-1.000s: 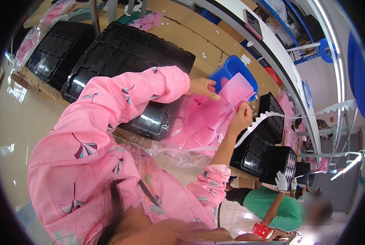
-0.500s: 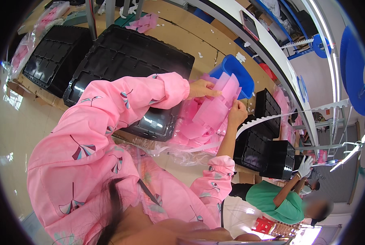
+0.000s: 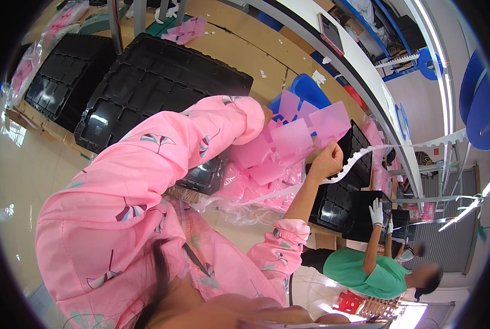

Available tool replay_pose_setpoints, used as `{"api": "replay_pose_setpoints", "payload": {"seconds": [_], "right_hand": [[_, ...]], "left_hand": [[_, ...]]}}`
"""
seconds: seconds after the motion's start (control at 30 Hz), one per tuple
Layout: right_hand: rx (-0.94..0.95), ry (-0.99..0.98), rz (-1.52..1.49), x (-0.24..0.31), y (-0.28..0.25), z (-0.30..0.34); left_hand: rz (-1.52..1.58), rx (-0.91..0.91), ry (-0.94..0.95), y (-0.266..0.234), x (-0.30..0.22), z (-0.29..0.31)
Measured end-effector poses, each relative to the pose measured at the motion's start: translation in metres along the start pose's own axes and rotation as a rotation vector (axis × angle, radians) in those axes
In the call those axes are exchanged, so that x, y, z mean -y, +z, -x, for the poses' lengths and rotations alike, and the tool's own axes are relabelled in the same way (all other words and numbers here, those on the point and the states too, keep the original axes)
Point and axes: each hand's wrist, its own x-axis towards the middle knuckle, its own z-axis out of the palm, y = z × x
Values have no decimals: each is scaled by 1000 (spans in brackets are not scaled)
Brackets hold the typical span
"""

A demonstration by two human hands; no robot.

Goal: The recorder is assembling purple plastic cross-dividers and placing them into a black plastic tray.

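My right hand (image 3: 328, 160) is closed on the lower right edge of a translucent pink plastic sheet (image 3: 290, 138) with cut-out slots, its fingertips pinching it. The sheet is spread out and lifted over a pile of similar pink pieces on clear plastic wrap (image 3: 236, 211). On the other side of the sheet, my left hand (image 3: 267, 115) shows only a little beyond its pink cuff; sleeve and sheet hide its fingers. Just beyond the sheet stands a blue bin (image 3: 310, 90), partly covered by it. A white notched strip (image 3: 360, 156) runs past my right wrist and below the sheet.
Large black trays (image 3: 162, 82) lie left of my left arm, and more black trays (image 3: 338, 205) sit at right. White scraps dot the brown tabletop (image 3: 239, 38). A phone (image 3: 331, 33) rests on the white shelf. A co-worker in green (image 3: 360, 268) wears white gloves.
The pink sheet has been spread wider and shifted right, covering more of the blue bin. My right hand moved slightly right and down; my left arm reaches farther right. The co-worker's gloved hands moved left.
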Motion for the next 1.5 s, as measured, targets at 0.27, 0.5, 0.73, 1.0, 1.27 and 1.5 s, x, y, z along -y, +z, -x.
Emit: {"api": "replay_pose_setpoints", "payload": {"seconds": [0.27, 0.5, 0.73, 1.0, 1.27, 1.5], "right_hand": [[13, 50, -80, 21, 4, 1], [-10, 97, 23, 46, 22, 6], [113, -198, -57, 63, 51, 10], [765, 197, -188, 20, 50, 73], [919, 62, -177, 23, 48, 120], [1223, 539, -370, 38, 43, 133]], "left_hand": [[902, -114, 297, -136, -13, 81], [1115, 320, 440, -158, -19, 149], [1472, 413, 199, -175, 5, 166], [1713, 275, -134, -244, 150, 185], [1416, 75, -265, -294, 242, 229], [1349, 26, -309, -303, 286, 260]]}}
